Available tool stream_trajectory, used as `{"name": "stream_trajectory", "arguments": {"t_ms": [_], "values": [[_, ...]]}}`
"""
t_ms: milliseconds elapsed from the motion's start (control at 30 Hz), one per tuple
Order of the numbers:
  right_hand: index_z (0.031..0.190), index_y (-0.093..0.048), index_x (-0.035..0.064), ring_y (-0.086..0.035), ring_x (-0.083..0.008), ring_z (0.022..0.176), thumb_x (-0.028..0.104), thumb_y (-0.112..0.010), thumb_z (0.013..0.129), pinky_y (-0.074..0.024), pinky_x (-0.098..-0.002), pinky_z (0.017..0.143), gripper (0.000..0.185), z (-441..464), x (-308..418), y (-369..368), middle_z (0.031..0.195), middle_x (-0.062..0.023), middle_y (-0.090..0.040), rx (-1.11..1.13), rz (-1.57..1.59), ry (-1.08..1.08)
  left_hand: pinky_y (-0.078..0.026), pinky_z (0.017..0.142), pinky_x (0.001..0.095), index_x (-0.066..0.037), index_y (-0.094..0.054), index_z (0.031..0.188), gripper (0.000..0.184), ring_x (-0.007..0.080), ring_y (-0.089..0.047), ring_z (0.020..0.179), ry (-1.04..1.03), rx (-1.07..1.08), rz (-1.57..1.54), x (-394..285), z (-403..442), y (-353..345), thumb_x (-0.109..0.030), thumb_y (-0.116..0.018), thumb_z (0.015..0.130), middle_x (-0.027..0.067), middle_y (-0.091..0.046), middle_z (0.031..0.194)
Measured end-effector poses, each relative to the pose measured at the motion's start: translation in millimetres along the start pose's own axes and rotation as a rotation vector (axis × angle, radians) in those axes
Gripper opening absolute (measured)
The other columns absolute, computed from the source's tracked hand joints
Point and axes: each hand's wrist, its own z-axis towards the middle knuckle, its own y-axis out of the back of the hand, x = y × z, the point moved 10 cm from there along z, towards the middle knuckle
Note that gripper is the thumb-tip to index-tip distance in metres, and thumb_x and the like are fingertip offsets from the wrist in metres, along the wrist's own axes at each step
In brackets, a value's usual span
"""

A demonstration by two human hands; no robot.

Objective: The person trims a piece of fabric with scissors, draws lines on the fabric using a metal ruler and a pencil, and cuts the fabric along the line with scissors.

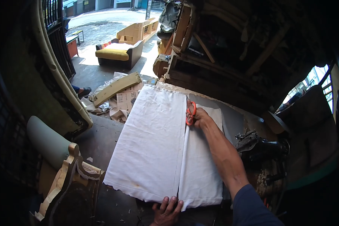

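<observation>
A large piece of white cloth (pixel 147 139) lies spread on the work table, with a long slit running from its near edge up towards the far edge. My right hand (pixel 200 116) grips a pair of scissors with orange handles (pixel 189 117) near the far end of that slit; the blades are mostly hidden. To the right of the slit, a second strip of the cloth (pixel 203 162) lies flat. At the near edge, my left hand (pixel 168 211) rests with its fingers stretched over the cloth beside the slit.
A black sewing machine (pixel 265 148) stands on the right. Grey material (pixel 231 120) lies under the cloth. A carved wooden chair frame (pixel 64 184) is at the left. Beyond the table lie scraps and cardboard (pixel 126 98); a yellow-cushioned sofa (pixel 115 54) stands outside.
</observation>
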Motion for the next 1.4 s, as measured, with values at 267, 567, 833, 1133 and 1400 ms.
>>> {"name": "stream_trajectory", "arguments": {"t_ms": [267, 567, 833, 1133, 1400], "values": [[0.077, -0.054, 0.0079, -0.048, -0.0090, 0.048, 0.065, -0.074, 0.082, -0.0439, -0.0232, 0.044, 0.061, 9.6, 12.6, -1.0, 0.063, -0.0008, -0.052, -0.061, 0.066, -0.057, -0.029, 0.101, 0.0520, -0.027, -0.067, 0.127, 0.040, 0.0295, -0.041, 0.143, 0.006, -0.035, 0.009, 0.4, -4.8, -3.2, -0.029, -0.063, 0.087, 0.0055, -0.055, 0.146], [0.067, -0.053, 0.0097, -0.047, -0.0150, 0.044, 0.070, -0.071, 0.083, -0.0420, -0.0324, 0.040, 0.065, 67.5, 23.1, 7.0, 0.055, -0.0034, -0.050, -0.097, 0.004, 0.127, -0.032, 0.097, 0.0525, -0.028, -0.068, 0.126, 0.041, 0.0287, -0.043, 0.142, -0.030, -0.064, 0.053, 2.1, -11.0, -6.8, -0.029, -0.067, 0.085, 0.0040, -0.056, 0.145], [0.090, -0.056, 0.0070, -0.057, -0.0124, 0.060, 0.075, -0.062, 0.087, -0.0522, -0.0305, 0.058, 0.069, -24.6, 61.6, 0.7, 0.074, -0.0013, -0.057, -0.064, 0.012, 0.291, -0.024, 0.104, 0.0530, -0.026, -0.072, 0.120, 0.049, 0.0248, -0.046, 0.136, 0.070, 0.079, 0.068, -9.0, 16.6, 11.9, -0.053, -0.072, 0.078, 0.0044, -0.061, 0.136], [0.109, -0.069, 0.0007, -0.069, -0.0138, 0.068, 0.040, -0.092, 0.075, -0.0553, -0.0314, 0.064, 0.057, -289.9, 16.8, 91.3, 0.076, -0.0065, -0.071, -0.224, -0.942, 0.499, -0.024, 0.098, 0.0540, -0.026, -0.070, 0.116, 0.035, 0.0154, -0.059, 0.123, -0.118, 0.432, -0.001, -50.2, 96.6, -16.9, -0.024, -0.072, 0.081, -0.0034, -0.068, 0.113], [0.109, -0.069, 0.0022, -0.071, -0.0258, 0.066, 0.033, -0.090, 0.074, -0.0539, -0.0412, 0.062, 0.051, -427.7, -114.5, 276.8, 0.072, -0.0113, -0.070, -0.841, -0.815, 0.267, -0.035, 0.117, 0.0554, 0.004, -0.048, 0.148, 0.053, 0.0435, -0.044, 0.142, -0.446, 0.964, -1.989, -83.5, 111.7, 91.7, -0.029, -0.053, 0.106, 0.0244, -0.051, 0.150]]}}
